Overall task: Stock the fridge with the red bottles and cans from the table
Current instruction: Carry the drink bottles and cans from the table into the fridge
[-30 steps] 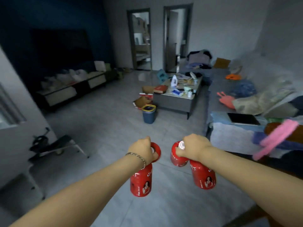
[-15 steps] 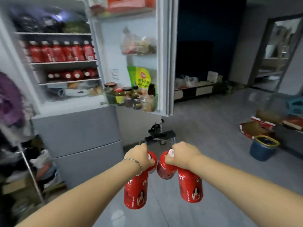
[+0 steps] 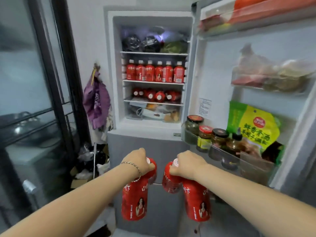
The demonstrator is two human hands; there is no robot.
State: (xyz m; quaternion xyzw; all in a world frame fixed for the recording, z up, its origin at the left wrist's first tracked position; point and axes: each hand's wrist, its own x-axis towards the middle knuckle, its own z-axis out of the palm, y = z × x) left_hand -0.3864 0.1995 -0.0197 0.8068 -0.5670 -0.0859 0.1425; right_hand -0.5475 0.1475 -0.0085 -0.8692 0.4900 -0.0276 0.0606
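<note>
Dark glass doors (image 3: 34, 82) fill the far left; a purple bag (image 3: 96, 101) hangs beside the open fridge (image 3: 142, 142). The left hand (image 3: 139, 162) has fingers curled tight round the necks of the left pair (image 3: 134, 200), bottles hanging below its knuckles. Above and beyond the fingers, one shelf (image 3: 153, 82) holds an upright row (image 3: 154, 73), the next a lying row (image 3: 157, 95). The right hand (image 3: 189, 164) clamps the right pair (image 3: 196, 202) likewise. Full bottles look heavy, stiff, slick-labelled; the ridge under the cap (image 3: 176, 163) seems the safest hold, since two per hand could slip. Jars (image 3: 205, 134) sit in the door (image 3: 218, 65) right of the fingers.
</note>
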